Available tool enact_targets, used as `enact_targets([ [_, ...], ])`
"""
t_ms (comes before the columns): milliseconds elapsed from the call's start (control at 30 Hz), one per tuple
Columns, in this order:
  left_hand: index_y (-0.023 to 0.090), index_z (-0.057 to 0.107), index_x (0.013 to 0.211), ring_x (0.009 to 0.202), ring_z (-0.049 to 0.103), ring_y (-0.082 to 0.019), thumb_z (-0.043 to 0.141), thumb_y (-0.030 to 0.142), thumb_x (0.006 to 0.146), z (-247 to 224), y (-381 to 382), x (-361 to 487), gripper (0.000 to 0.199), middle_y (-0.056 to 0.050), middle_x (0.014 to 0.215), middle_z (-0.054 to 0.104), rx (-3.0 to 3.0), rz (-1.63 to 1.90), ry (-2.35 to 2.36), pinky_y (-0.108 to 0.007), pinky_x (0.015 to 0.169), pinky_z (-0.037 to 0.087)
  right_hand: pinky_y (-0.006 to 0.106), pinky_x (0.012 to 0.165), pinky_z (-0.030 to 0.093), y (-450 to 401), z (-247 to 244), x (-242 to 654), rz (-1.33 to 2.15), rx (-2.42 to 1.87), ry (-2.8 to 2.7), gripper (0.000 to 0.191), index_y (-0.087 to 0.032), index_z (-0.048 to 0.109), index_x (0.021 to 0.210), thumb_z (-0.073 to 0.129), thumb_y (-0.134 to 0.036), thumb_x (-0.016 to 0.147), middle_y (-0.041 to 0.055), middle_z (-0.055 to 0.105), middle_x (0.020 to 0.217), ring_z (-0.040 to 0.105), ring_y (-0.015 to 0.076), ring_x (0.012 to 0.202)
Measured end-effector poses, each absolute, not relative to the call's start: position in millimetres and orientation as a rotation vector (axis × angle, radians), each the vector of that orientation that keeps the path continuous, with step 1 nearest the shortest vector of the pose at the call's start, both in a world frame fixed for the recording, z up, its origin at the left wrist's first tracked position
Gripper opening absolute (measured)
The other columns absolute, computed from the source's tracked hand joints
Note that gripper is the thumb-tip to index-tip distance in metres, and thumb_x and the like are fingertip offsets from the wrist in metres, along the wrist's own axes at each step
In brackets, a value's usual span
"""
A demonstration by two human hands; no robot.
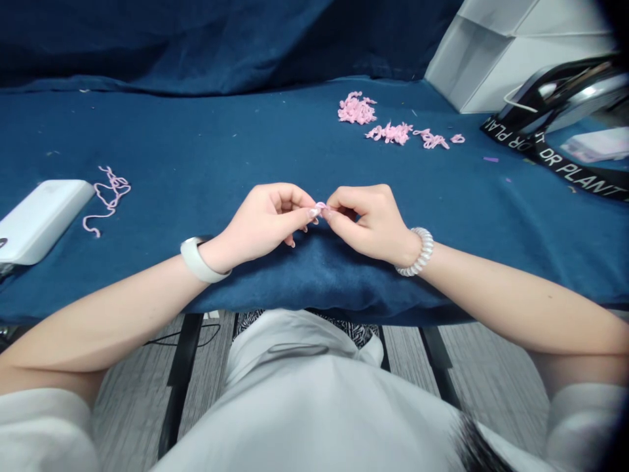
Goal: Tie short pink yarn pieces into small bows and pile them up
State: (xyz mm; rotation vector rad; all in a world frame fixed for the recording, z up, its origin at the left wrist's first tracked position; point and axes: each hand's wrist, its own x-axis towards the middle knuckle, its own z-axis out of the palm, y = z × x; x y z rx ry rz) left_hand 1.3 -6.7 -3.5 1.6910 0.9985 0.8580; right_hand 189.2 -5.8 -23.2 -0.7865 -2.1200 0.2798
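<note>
Nearest is the wearer's pale grey-white shirt (pixel 314 393), above a grey striped floor (pixel 132 387) and the front edge of a table draped in blue cloth (pixel 221 144). Just over that edge, in the middle, the two hands meet at a small pink yarn piece (pixel 321 206). The left hand (pixel 272 219), a pale band (pixel 199 261) round its wrist, pinches it between thumb and forefinger, the other fingers loosely bent; the right hand (pixel 371 216), wearing a clear coiled bracelet (pixel 421 252), grips its other side between thumb and forefinger, the remaining fingers curled inward. Farther off at the left, a loose pink yarn strand (pixel 111 196) lies beside a white box-shaped device (pixel 46 219). Across at the right, a black strap (pixel 565 164) lettered "DR PLANT" runs near a purple scrap (pixel 490 159). Beyond the hands, knotted pink yarn pieces (pixel 356 109) lie in clusters trailing rightward, with white boxes (pixel 535 72) at the far right corner and dark blue drapery (pixel 196 46) behind.
</note>
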Motion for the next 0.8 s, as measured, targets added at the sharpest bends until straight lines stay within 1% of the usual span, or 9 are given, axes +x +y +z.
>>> enact_targets([
  [100,0.01,0.062,0.076,0.046,0.051,-0.006,0.067,0.026,0.077,-6,-10,2,0.017,-0.001,0.061,0.059,1.809,0.882,0.989,-0.015,0.038,0.04,0.02,0.054,0.031,-6,-25,189,0.243,-0.789,-2.118,0.017,-0.011,0.056,0.066,0.055,-0.015,0.083,-0.0014,0.053,0.057,0.044,0.0053,0.052],
  [167,0.01,0.062,0.076,0.046,0.051,-0.006,0.065,0.027,0.08,-9,-12,2,0.017,0.0,0.061,0.06,1.909,0.937,0.987,-0.016,0.041,0.042,0.019,0.055,0.033,-6,-25,189,0.237,-0.782,-2.104,0.016,-0.011,0.057,0.067,0.055,-0.013,0.083,-0.001,0.054,0.059,0.046,0.0056,0.054],
  [233,0.011,0.063,0.076,0.05,0.054,-0.006,0.063,0.026,0.081,-12,-14,2,0.015,-0.001,0.064,0.063,2.047,1.034,1.012,-0.017,0.046,0.044,0.02,0.057,0.034,-6,-26,188,0.261,-0.786,-2.08,0.016,-0.011,0.058,0.069,0.054,-0.014,0.084,-0.0006,0.056,0.062,0.047,0.0061,0.056],
  [333,0.013,0.064,0.077,0.06,0.059,-0.008,0.06,0.02,0.082,-17,-14,0,0.01,-0.001,0.072,0.066,2.355,1.219,1.024,-0.017,0.052,0.045,0.02,0.059,0.036,-4,-25,186,0.375,-0.799,-2.031,0.017,-0.012,0.059,0.071,0.054,-0.016,0.086,-0.0004,0.058,0.065,0.049,0.0068,0.058],
  [433,0.014,0.065,0.082,0.069,0.061,-0.01,0.058,0.015,0.082,-19,-12,-3,0.007,-0.002,0.079,0.068,2.648,1.34,0.877,-0.02,0.059,0.047,0.02,0.058,0.037,-2,-23,185,0.615,-0.777,-1.957,0.018,-0.012,0.059,0.072,0.056,-0.022,0.087,-0.0003,0.057,0.066,0.048,0.0067,0.059],
  [533,0.014,0.065,0.088,0.073,0.062,-0.012,0.057,0.013,0.081,-17,-10,-6,0.011,-0.003,0.082,0.068,2.792,1.384,0.751,-0.024,0.066,0.05,0.02,0.055,0.037,2,-23,185,0.928,-0.725,-1.848,0.02,-0.012,0.058,0.072,0.061,-0.027,0.086,-0.001,0.054,0.065,0.045,0.0057,0.056],
  [600,0.015,0.063,0.089,0.071,0.061,-0.012,0.058,0.012,0.08,-15,-9,-8,0.011,-0.003,0.081,0.067,2.808,1.406,0.732,-0.025,0.064,0.05,0.019,0.051,0.035,5,-24,186,1.142,-0.699,-1.776,0.021,-0.012,0.058,0.072,0.064,-0.029,0.083,-0.0016,0.053,0.064,0.043,0.0053,0.053],
  [667,0.015,0.062,0.087,0.07,0.061,-0.012,0.058,0.012,0.078,-12,-9,-9,0.01,-0.003,0.08,0.066,2.758,1.419,0.763,-0.023,0.059,0.049,0.02,0.049,0.034,7,-26,186,1.319,-0.682,-1.712,0.022,-0.012,0.058,0.074,0.066,-0.031,0.081,-0.0013,0.053,0.065,0.043,0.0055,0.052],
  [800,0.015,0.061,0.084,0.071,0.061,-0.012,0.056,0.013,0.078,-11,-6,-11,0.007,-0.003,0.081,0.066,2.654,1.405,0.866,-0.021,0.053,0.048,0.021,0.049,0.035,9,-30,186,1.535,-0.635,-1.614,0.021,-0.011,0.06,0.074,0.069,-0.03,0.078,0.0003,0.055,0.067,0.045,0.0066,0.054],
])
